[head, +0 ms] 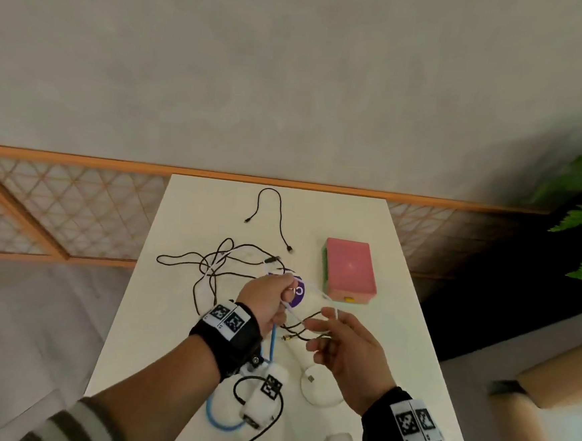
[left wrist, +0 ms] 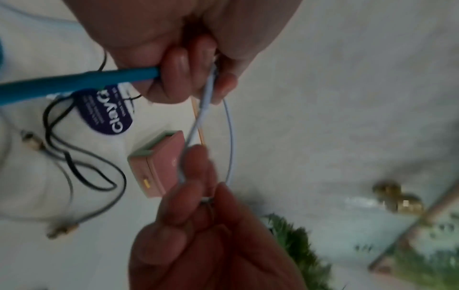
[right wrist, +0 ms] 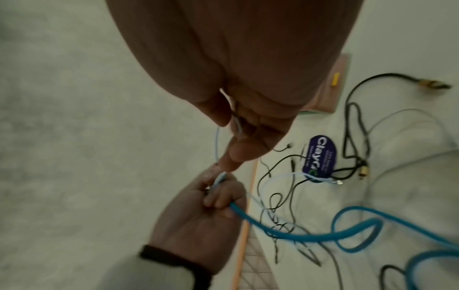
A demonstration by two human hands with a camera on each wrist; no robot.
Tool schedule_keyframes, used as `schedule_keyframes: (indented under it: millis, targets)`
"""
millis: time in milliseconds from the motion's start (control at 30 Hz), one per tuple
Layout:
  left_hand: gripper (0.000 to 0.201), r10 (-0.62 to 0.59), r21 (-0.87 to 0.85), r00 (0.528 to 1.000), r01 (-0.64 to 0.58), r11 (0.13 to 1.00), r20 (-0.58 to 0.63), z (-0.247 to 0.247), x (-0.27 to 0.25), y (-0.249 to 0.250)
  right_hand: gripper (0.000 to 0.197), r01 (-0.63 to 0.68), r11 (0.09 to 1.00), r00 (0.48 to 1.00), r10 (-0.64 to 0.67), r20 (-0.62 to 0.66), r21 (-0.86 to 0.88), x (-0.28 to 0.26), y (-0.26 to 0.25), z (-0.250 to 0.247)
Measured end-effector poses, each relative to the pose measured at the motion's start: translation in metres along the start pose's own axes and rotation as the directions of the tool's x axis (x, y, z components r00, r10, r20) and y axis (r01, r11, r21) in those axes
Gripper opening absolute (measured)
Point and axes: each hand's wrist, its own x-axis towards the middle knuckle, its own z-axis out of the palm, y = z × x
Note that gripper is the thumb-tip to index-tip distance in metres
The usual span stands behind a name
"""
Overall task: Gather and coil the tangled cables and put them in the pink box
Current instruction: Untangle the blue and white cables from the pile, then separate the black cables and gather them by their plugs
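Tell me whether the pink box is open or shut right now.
Shut. The pink box lies flat on the table with its lid down on the green base and the yellow latch at its front; no cable inside shows.

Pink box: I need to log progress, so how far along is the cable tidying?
Nothing looks done: the pink box sits closed. In hand: the left hand grips the blue cable and the white cable, whose loop the right hand pinches. Left: the black tangle and the separate black cable.

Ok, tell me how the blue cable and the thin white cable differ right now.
The blue cable is thick and vivid; the thin white cable is pale and far slimmer. The blue cable is gripped only by the left hand and trails down to the table in loops; the thin white cable arcs in the air between the left hand and the right hand. Both leave the left hand's grip.
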Motion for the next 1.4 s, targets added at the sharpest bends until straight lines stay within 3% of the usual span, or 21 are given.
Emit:
schedule_keyframes:
  millis: [67,100,167,200,267,367,433,533,567,600,700,733,800,867,933,1000,1033,1133,1233,1333,1400]
  targets:
    - [0.023,0.148,0.335,0.989,-0.139,0.932,-0.002,0.0,-0.003,0.006,0.041,0.085,0.945,0.981,-0.134,-0.138,-0.315,0.006,0.008,-0.007]
    - [0.024,0.241,0.506,0.97,-0.216,0.835,0.017,0.0,-0.007,0.009,0.05,0.163,0.823,0.946,-0.287,-0.15,-0.544,0.007,0.007,-0.008]
    - [0.024,0.362,0.676,0.921,-0.359,0.643,0.145,0.005,-0.023,0.013,0.057,0.364,0.523,0.866,-0.494,0.074,-0.77,0.005,0.003,-0.006]
    - [0.024,0.39,0.679,0.893,-0.431,0.594,0.225,0.01,-0.032,0.014,0.057,0.458,0.457,0.847,-0.484,0.219,-0.762,0.003,0.001,0.0]
    - [0.021,0.442,0.593,0.828,-0.557,0.582,0.344,0.02,-0.048,0.015,0.051,0.528,0.549,0.849,-0.35,0.395,-0.648,-0.005,-0.003,0.015]
    - [0.015,0.556,0.487,0.74,-0.67,0.56,0.379,0.029,-0.06,0.016,0.035,0.462,0.732,0.869,-0.261,0.42,-0.5,-0.012,-0.003,0.031]
    - [0.013,0.602,0.462,0.706,-0.704,0.54,0.373,0.027,-0.06,0.019,0.017,0.429,0.757,0.89,-0.264,0.371,-0.492,-0.009,0.002,0.035]
    - [0.017,0.656,0.554,0.672,-0.709,0.437,0.343,0.015,-0.052,0.016,0.021,0.458,0.728,0.879,-0.285,0.383,-0.51,-0.007,0.01,0.039]
    - [0.02,0.663,0.575,0.676,-0.695,0.431,0.321,0.011,-0.049,0.013,0.026,0.468,0.709,0.871,-0.271,0.41,-0.527,-0.007,0.011,0.042]
    - [0.022,0.651,0.557,0.704,-0.674,0.486,0.285,0.01,-0.048,0.012,0.027,0.488,0.682,0.857,-0.259,0.445,-0.544,-0.008,0.014,0.043]
    - [0.028,0.482,0.359,0.865,-0.499,0.789,0.142,0.01,-0.046,0.007,0.014,0.512,0.643,0.83,-0.202,0.52,-0.569,-0.006,0.023,0.038]
    - [0.031,0.458,0.342,0.88,-0.471,0.813,0.121,0.007,-0.045,0.007,0.013,0.499,0.659,0.833,-0.188,0.52,-0.562,-0.003,0.027,0.031]
    - [0.04,0.466,0.42,0.871,-0.487,0.766,0.159,-0.003,-0.043,0.008,0.022,0.435,0.739,0.872,-0.203,0.446,-0.514,0.01,0.035,0.006]
    - [0.049,0.47,0.487,0.857,-0.509,0.709,0.212,-0.011,-0.046,0.01,0.026,0.351,0.744,0.935,-0.242,0.26,-0.569,0.036,0.048,-0.031]
    - [0.054,0.445,0.499,0.869,-0.491,0.714,0.217,-0.015,-0.048,0.011,0.032,0.195,0.517,0.97,-0.228,0.086,-0.833,0.075,0.06,-0.072]
    - [0.056,0.425,0.477,0.881,-0.471,0.742,0.208,-0.014,-0.051,0.011,0.046,-0.013,0.246,0.998,-0.063,-0.029,-0.969,0.104,0.072,-0.102]
    - [0.055,0.422,0.462,0.884,-0.465,0.755,0.201,-0.013,-0.052,0.011,0.054,-0.045,0.151,0.999,0.012,-0.044,-0.988,0.115,0.079,-0.111]
    - [0.049,0.408,0.417,0.895,-0.445,0.792,0.18,-0.014,-0.055,0.009,0.064,0.027,-0.077,0.996,0.09,0.02,-0.997,0.126,0.092,-0.122]
    - [0.043,0.398,0.398,0.904,-0.426,0.813,0.156,-0.021,-0.056,0.008,0.048,0.065,-0.192,0.998,0.01,0.064,-0.979,0.124,0.101,-0.127]
    - [0.042,0.421,0.487,0.897,-0.429,0.761,0.133,-0.035,-0.055,0.005,0.025,0.086,-0.161,0.995,-0.033,0.092,-0.983,0.114,0.107,-0.128]
    - [0.04,0.462,0.627,0.874,-0.446,0.639,0.151,-0.048,-0.052,0.003,0.013,0.122,0.034,0.988,-0.104,0.118,-0.992,0.101,0.101,-0.121]
